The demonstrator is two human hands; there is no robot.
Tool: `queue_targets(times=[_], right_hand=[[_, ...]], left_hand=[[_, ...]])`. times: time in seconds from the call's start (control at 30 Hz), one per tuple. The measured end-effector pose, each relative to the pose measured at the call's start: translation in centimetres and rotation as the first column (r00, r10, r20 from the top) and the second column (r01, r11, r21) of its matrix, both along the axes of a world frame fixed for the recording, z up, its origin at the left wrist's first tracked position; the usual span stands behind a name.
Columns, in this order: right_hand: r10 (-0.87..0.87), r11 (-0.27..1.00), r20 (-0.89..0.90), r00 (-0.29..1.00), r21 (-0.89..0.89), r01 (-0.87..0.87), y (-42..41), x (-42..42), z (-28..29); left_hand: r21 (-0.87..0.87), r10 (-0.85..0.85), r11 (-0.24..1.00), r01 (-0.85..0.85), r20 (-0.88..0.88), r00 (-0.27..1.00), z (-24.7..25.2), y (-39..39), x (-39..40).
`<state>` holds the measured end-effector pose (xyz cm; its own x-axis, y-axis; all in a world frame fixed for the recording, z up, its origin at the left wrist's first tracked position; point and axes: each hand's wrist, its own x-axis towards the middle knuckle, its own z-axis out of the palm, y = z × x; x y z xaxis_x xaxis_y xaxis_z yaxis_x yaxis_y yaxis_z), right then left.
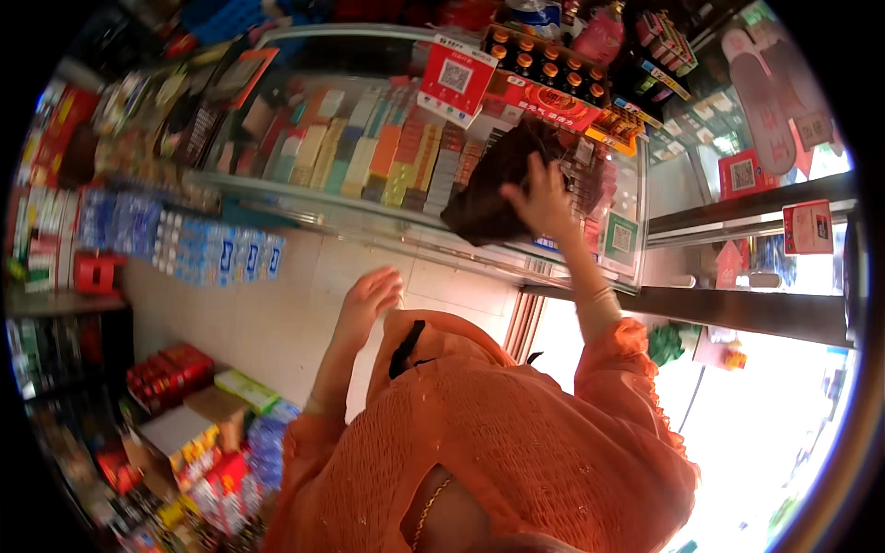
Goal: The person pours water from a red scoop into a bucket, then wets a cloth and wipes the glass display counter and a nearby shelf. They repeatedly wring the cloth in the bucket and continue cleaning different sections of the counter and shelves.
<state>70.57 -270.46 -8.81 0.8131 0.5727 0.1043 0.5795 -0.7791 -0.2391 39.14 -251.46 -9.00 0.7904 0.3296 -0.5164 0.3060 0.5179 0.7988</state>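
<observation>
A dark brown plastic bag lies crumpled on the glass display counter. My right hand is over the bag's right side, fingers spread; whether it touches or grips the bag cannot be made out. In front of my body, short of the counter's near edge, my left hand hangs in the air with nothing visible in it. Under the glass lie rows of small packs in many colours. Behind the bag stands a carton of small dark bottles with orange caps.
A red sign with a printed code stands on the counter. Shrink-wrapped water bottles stand on the tiled floor at left. An opened cardboard box and red packages lie at lower left. A bright doorway lies to the right.
</observation>
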Motion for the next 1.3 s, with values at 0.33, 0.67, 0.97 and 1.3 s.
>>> queue_targets(times=[0.33, 0.67, 0.97, 1.3], right_hand=[[-0.116, 0.982, 0.096, 0.989, 0.158, 0.1, 10.4, 1.8, -6.0], [-0.326, 0.945, 0.162, 0.931, 0.055, 0.321, -9.0, 13.9, -6.1], [-0.542, 0.84, 0.136, 0.829, 0.093, 0.534, -17.6, 23.6, -8.1], [-0.283, 0.959, 0.07, 0.957, 0.023, 0.282, -7.8, 10.4, -4.4]], left_hand=[[0.035, -0.058, 0.997, 0.065, -0.171, 0.984, -1.2, 12.1, 3.9], [-0.006, -0.08, 0.997, 0.08, -0.147, 0.986, -0.2, 11.8, 13.0], [0.265, 0.012, 0.964, 0.02, -0.121, 0.993, -0.4, 10.8, 21.6], [0.573, -0.207, 0.82, -0.018, 0.324, 0.923, -1.6, 16.2, 37.1]])
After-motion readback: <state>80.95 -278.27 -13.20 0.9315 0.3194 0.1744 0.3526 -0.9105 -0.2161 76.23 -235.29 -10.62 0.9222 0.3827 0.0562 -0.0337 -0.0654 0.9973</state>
